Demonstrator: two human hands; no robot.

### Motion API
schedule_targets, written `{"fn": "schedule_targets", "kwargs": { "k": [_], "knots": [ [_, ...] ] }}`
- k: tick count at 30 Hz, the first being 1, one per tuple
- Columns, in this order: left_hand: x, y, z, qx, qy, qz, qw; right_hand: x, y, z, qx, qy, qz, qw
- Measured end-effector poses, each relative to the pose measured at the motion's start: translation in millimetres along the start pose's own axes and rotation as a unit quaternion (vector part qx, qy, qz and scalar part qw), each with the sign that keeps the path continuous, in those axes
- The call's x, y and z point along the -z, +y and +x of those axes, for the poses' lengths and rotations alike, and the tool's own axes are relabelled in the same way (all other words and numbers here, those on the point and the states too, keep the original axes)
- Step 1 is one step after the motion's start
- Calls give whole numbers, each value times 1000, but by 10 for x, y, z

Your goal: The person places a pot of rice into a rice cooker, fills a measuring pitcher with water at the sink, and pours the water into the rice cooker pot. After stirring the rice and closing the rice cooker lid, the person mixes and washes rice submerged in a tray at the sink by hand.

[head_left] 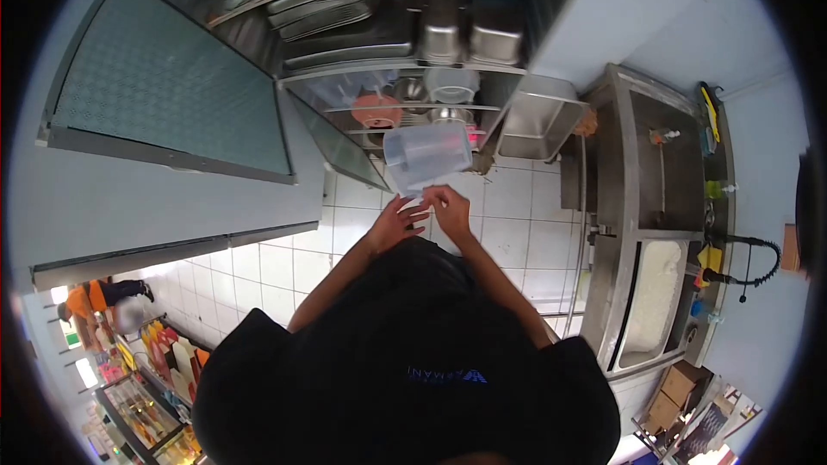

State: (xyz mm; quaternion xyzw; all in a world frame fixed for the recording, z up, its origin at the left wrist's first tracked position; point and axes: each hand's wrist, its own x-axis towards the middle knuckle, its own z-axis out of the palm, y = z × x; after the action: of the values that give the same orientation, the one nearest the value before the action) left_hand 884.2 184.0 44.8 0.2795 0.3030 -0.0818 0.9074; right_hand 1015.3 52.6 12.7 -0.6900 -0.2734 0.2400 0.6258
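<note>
A clear plastic container (pixel 431 153) is tilted in front of me, at the lower part of an open cabinet. My right hand (pixel 450 208) has its fingers curled at the container's near edge and appears to grip it. My left hand (pixel 398 222) is just beside it, with its fingers spread near the same edge; whether they touch the plastic is hard to tell. Behind the container, the lower shelf holds an orange-pink colander (pixel 376 109), a pale round tub (pixel 452 84) and metal bowls.
Metal trays (pixel 327 10) and deep steel pans (pixel 497 34) fill the shelf above. A cabinet door (pixel 177 77) stands open at left. At right are a large steel pan (pixel 540 120) and a sink (pixel 662 155). A person in orange (pixel 86 300) is far off at lower left.
</note>
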Motion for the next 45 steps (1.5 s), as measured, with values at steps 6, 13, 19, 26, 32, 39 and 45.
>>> {"fn": "schedule_targets", "kwargs": {
  "k": [6, 13, 19, 26, 32, 39, 45],
  "knots": [
    [-1208, -442, 355, -133, -51, 171, 975, 911, -43, -870, 54, 55, 183, 980],
    [-2361, -329, 844, -165, -159, 425, 876, 2492, -466, -1027, 85, 18, -15, 996],
    [-3534, 179, 1469, -267, -155, 351, 884, 4371, -542, -1536, -19, 294, -168, 941],
    [-5400, 843, 2410, -106, -249, 216, 938, 6545, -926, -2635, 2, 671, -295, 680],
    [-6594, 905, 2616, -96, -309, 216, 921, 7969, -492, -3074, -45, 668, -410, 619],
    [-7133, 676, 2650, -141, -326, 247, 902, 8318, 143, -2541, 74, 594, -128, 791],
    [-7408, 522, 2784, -139, -325, 225, 908, 8120, -19, -1823, 171, 526, -66, 830]
  ]
}}
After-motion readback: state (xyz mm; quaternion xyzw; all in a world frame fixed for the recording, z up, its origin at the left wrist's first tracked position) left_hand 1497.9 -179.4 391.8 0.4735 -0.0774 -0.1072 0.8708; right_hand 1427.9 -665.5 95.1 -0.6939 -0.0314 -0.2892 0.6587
